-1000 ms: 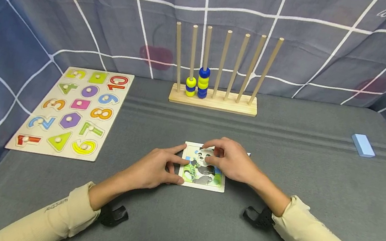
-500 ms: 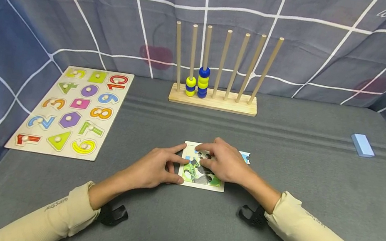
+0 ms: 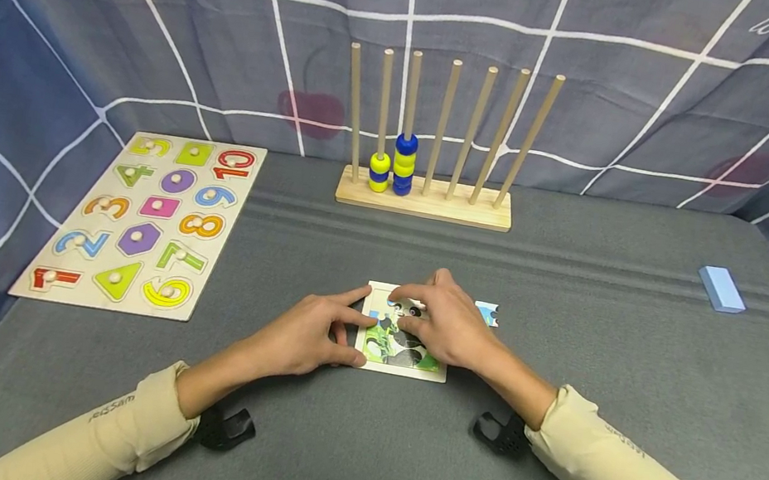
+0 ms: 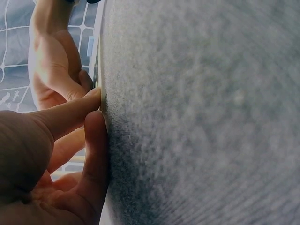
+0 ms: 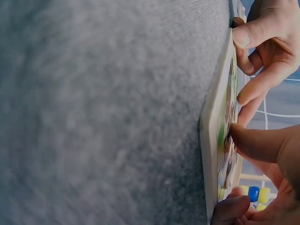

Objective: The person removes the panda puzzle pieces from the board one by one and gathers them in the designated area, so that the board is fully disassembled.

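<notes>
A small panda jigsaw puzzle in a pale frame lies on the grey table in front of me. My left hand steadies its left side, with the thumb at the near corner and fingers spread along the edge. Over the upper part, my right hand holds a panda-face puzzle piece between thumb and index finger. In the right wrist view, the right thumb touches the picture surface. The right hand hides the puzzle's upper right. Just beyond it lies a loose blue-and-white puzzle piece.
A number-and-shape peg board lies at the left. Behind the puzzle stands a wooden peg rack with yellow and blue beads on two rods. A light blue block is at the right. A checked curtain closes off the back.
My right hand has shifted slightly left over the puzzle with the piece, uncovering the loose piece beyond. It has barely moved in the last half second. The left hand stays put.
</notes>
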Demonstrator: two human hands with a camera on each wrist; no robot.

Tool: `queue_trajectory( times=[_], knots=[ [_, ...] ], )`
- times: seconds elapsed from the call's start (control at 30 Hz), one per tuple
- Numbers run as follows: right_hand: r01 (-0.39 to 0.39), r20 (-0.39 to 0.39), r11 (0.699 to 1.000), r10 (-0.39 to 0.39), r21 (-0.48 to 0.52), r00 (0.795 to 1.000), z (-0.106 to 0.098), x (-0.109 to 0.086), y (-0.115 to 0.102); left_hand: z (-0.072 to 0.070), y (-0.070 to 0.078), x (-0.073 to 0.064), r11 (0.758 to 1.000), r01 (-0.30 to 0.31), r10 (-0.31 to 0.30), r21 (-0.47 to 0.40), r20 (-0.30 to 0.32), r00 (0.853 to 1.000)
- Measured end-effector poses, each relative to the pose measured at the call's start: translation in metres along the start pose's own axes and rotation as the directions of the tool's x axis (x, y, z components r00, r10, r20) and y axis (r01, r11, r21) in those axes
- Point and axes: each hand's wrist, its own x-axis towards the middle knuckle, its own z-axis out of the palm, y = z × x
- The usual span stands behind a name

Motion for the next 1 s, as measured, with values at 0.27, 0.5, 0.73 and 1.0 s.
queue_trajectory(
  times=[0.27, 0.5, 0.73, 1.0],
  knots=[
    [0.036, -0.048, 0.999, -0.035, 0.015, 0.998, 0.0009, 0.0012, 0.0016, -0.0005, 0.0008, -0.0003, 1.000, 0.006, -0.006, -0.001, 0.001, 1.000],
    [-0.006, -0.037, 0.997, 0.008, 0.077, 0.999, 0.0003, 0.0011, 0.0044, -0.0003, 0.0008, -0.0005, 1.000, 0.007, -0.007, 0.001, 0.006, 1.000],
    [-0.012, -0.051, 0.994, 0.017, 0.105, 0.999, -0.0001, 0.0012, 0.0085, -0.0006, -0.0001, -0.0004, 1.000, 0.007, -0.007, -0.002, 0.009, 1.000],
    [-0.003, -0.080, 0.990, 0.015, 0.144, 0.997, -0.0024, -0.0009, 0.0090, -0.0008, -0.0001, 0.0002, 1.000, 0.009, -0.009, -0.002, 0.012, 1.000]
  ],
)
